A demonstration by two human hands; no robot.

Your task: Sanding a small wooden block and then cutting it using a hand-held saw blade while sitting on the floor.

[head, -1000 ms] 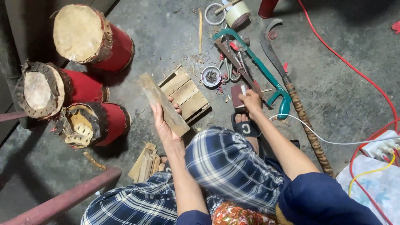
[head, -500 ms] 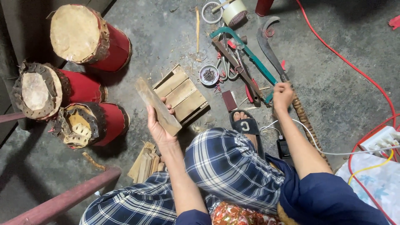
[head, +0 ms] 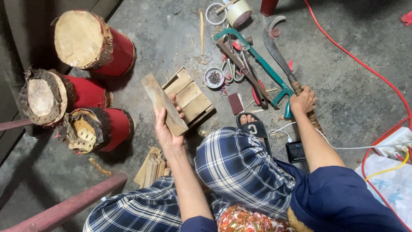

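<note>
**Wooden slat in one hand, curved blade in the other**

Wooden slat (head: 164, 104) sits at centre-left of the frame, gripped by the left hand (head: 165, 129), whose palm faces up with the fingers curled around the slat's lower end. Its long axis runs diagonally from upper left down to lower right, and the upper end sticks out free above the concrete floor (head: 343, 77). The curved blade (head: 281, 58) lies well off to the right of the slat, at upper right of centre; its long axis also slants from upper left to lower right, hooked tip pointing up the frame. The right hand (head: 302, 99) is wrapped closed around its wrapped handle at the lower end, so this hand alone reaches the blade, and the slat is apart from it, across the person's knee.

Largest things first: three red drums (head: 92, 43) lie on their sides along the left edge, skin heads showing. A checked cloth covers the person's lap at bottom centre. A small pallet of boards (head: 191, 95) lies just behind the slat, and a bundle of thin sticks (head: 150, 169) sits below it. A teal hacksaw (head: 257, 60) lies just left of the blade, with a small tin of nails (head: 213, 77) beside it and a roll of tape (head: 238, 12) at the top edge.
</note>
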